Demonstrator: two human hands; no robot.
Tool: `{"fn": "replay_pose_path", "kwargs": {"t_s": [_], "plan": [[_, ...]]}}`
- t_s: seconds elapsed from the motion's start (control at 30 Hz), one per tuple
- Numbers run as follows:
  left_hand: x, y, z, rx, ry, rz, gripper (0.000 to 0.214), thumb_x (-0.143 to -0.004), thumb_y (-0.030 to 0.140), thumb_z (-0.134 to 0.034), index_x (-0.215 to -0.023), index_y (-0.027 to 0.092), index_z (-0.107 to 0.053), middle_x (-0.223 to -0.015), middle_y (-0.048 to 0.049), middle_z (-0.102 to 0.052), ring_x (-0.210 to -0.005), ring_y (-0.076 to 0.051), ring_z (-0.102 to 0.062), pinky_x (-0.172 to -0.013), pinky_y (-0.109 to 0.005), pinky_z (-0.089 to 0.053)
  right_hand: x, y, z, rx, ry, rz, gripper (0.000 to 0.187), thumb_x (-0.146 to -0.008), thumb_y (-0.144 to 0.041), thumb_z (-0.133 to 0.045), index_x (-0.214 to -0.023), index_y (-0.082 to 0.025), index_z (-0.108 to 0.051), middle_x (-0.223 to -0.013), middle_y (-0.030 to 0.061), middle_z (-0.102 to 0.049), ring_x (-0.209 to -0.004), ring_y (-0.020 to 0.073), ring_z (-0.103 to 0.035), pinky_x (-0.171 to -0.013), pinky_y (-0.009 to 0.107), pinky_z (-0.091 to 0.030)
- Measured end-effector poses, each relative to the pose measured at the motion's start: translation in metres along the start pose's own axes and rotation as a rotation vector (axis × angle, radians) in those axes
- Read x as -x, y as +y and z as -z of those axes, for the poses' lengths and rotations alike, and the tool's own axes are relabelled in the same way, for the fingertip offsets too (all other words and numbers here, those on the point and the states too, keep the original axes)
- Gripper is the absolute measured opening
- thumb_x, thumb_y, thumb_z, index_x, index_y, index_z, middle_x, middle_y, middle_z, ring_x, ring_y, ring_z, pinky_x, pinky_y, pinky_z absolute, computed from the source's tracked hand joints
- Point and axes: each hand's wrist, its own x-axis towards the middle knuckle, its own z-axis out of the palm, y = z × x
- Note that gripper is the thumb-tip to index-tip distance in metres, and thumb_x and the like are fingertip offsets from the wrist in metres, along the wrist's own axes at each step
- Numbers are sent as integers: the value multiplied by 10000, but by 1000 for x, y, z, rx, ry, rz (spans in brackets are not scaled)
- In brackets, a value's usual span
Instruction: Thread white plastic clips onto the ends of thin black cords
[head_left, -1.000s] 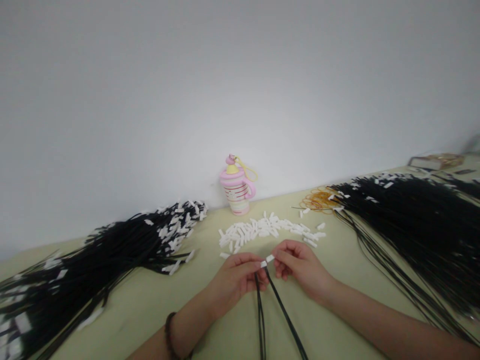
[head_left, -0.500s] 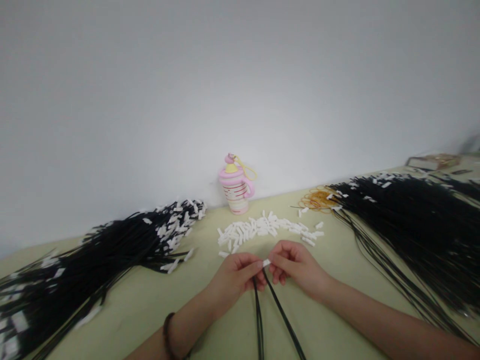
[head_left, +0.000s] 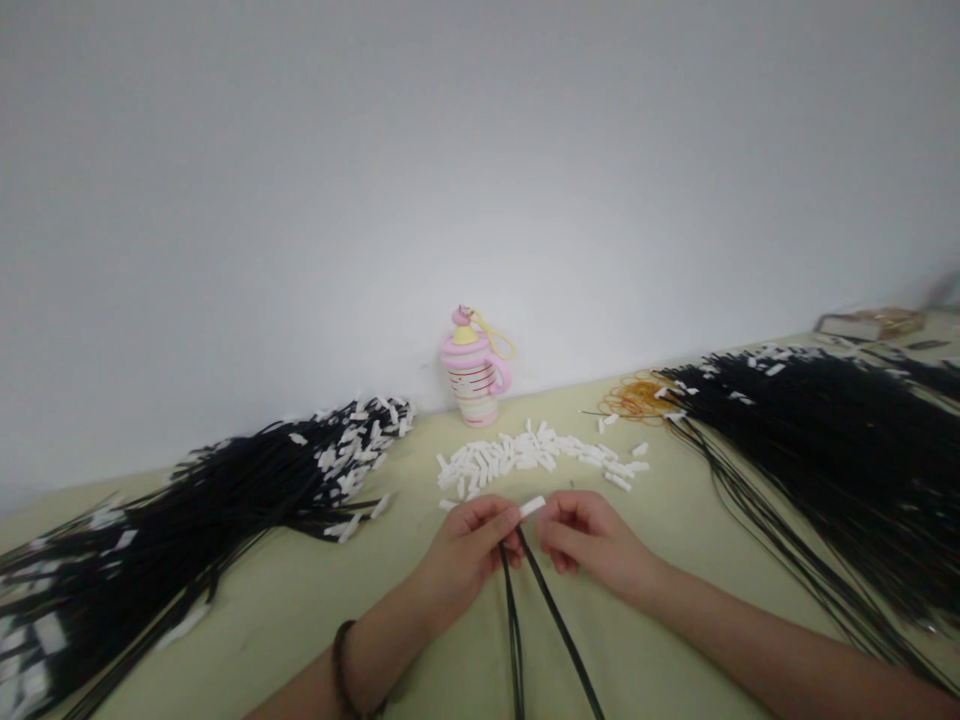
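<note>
My left hand is closed, pinching a small white plastic connector between thumb and fingers. Black cables hang from that hand in two strands toward the front edge of the view. The connector's free end points up and right. Beside it, my right hand has its fingers curled together, just right of the connector and seemingly apart from it. Whatever those fingertips may hold is hidden. Just beyond both hands lies a pile of loose white connectors on the pale green tabletop.
At left lies a heap of black cables with white ends. Another large bundle of black cables covers the right side, near tangled yellow-orange bands. A pink-and-white cup stands against the wall, and a box-like object sits far right.
My right fingers have come off the white connector and shifted slightly right and down. More of the connector shows now. My left hand has moved slightly left with the cables.
</note>
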Motion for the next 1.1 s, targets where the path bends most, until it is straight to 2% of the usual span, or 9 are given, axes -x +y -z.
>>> {"fn": "replay_pose_path", "kwargs": {"t_s": [0.13, 0.3, 0.4, 0.57, 0.73, 0.9, 1.1], "plan": [[1, 0, 1, 8, -42, -1, 164, -757, 241, -550, -670, 103, -536, -571, -6, -508, -532, -77, -470, -544, -209, -367, 1, 4, -1, 125, -106, 49, 278, -731, -350, -524, -660, -82, -549, -517, -15, -442, -457, 22, -361, -440, 143, -262], [1, 0, 2, 40, -70, 11, 147, -765, 240, -542, -696, 111, -527, -582, 10, -477, -548, -75, -462, -554, -210, -363, 2, 7, -2, 97, -183, 71, 280, -741, -354, -519, -677, -82, -543, -531, -23, -410, -475, 23, -329, -447, 145, -234], [1, 0, 3, 54, -93, 22, 151, -765, 244, -543, -690, 116, -516, -597, 14, -469, -567, -70, -456, -566, -206, -360, 3, 5, -4, 96, -160, 83, 299, -742, -373, -517, -661, -86, -540, -521, -26, -405, -473, 23, -329, -448, 141, -238], [1, 0, 4, -35, -120, 0, 162, -781, 262, -520, -711, 116, -520, -593, 1, -491, -563, -81, -473, -570, -212, -349, 1, 3, -5, 99, -96, 84, 324, -769, -380, -478, -671, -90, -584, -569, -4, -508, -492, 29, -399, -483, 133, -305], [2, -1, 2, -68, -83, -30, 180, -768, 295, -531, -713, 124, -521, -595, 3, -493, -561, -86, -475, -555, -208, -355, -1, 5, -6, 118, -57, 83, 347, -768, -387, -465, -639, -93, -595, -554, -1, -522, -484, 36, -403, -479, 140, -306], [2, -3, 2, -233, -29, -80, 209, -759, 326, -535, -722, 121, -537, -589, 5, -492, -539, -77, -460, -541, -195, -347, 2, 2, -10, 158, 27, 67, 279, -753, -301, -468, -604, -92, -578, -509, -18, -463, -471, 29, -350, -463, 138, -268], [3, -3, 1, -366, 8, -94, 236, -770, 351, -511, -718, 122, -534, -589, 5, -501, -538, -79, -458, -532, -188, -343, 1, 6, -7, 187, -2, 46, 301, -748, -335, -457, -625, -90, -581, -528, -8, -484, -474, 37, -369, -462, 143, -273]]}}
